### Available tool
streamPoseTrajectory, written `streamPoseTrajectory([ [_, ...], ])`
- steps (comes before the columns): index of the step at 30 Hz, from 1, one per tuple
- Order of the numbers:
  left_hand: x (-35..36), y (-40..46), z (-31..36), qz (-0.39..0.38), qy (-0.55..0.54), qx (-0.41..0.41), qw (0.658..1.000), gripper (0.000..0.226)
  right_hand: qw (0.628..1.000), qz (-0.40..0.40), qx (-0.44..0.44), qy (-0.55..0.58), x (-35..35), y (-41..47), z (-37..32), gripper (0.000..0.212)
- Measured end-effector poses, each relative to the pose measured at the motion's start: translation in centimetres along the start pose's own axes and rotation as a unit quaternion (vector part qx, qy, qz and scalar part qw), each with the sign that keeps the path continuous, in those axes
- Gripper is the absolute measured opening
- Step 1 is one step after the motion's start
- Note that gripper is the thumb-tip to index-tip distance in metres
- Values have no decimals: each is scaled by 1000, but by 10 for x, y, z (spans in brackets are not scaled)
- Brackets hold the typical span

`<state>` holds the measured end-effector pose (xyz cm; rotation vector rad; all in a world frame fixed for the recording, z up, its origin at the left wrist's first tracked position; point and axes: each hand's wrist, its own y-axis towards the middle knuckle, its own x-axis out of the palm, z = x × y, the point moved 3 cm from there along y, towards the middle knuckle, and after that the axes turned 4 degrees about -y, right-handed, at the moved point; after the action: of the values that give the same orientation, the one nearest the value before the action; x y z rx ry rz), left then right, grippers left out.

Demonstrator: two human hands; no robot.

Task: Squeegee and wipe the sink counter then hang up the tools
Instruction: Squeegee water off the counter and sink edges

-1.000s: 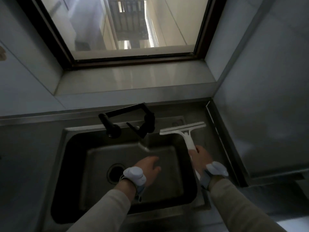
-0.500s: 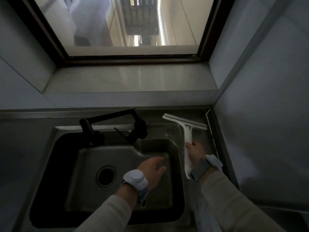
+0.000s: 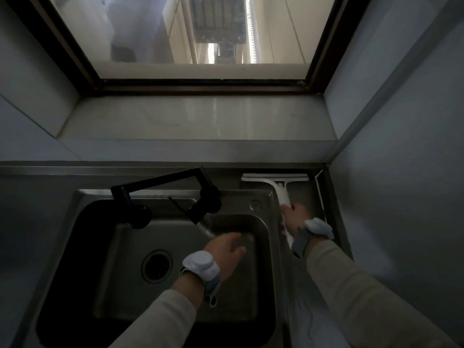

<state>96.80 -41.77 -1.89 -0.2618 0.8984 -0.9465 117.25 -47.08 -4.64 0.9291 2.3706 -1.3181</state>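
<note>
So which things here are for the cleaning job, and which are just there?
For the job:
squeegee, gripped by the right hand
counter strip beside the sink
left hand, open over the basin

Just there:
black faucet
drain
window

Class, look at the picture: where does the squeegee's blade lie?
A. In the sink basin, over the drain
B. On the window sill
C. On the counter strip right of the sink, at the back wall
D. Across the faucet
C: the right hand grips the squeegee, its blade flat on the counter beside the sink, at the back wall.
</note>
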Motion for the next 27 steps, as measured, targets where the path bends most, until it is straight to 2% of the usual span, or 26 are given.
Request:
streamPoseTrajectory([
  [10,1,7,-1,-25,4,12,1000,45,997,6,-27,-66,5,-8,-18,35],
  [15,0,4,-7,-31,-4,5,1000,48,995,37,-36,-84,7,-8,-19,39],
  [24,-10,-16,-26,-41,-15,-1,999,50,991,32,29,-124,29,-35,-18,42],
  [27,-12,-22,-30,-38,-1,3,999,50,985,19,24,-172,36,-53,-12,35],
])
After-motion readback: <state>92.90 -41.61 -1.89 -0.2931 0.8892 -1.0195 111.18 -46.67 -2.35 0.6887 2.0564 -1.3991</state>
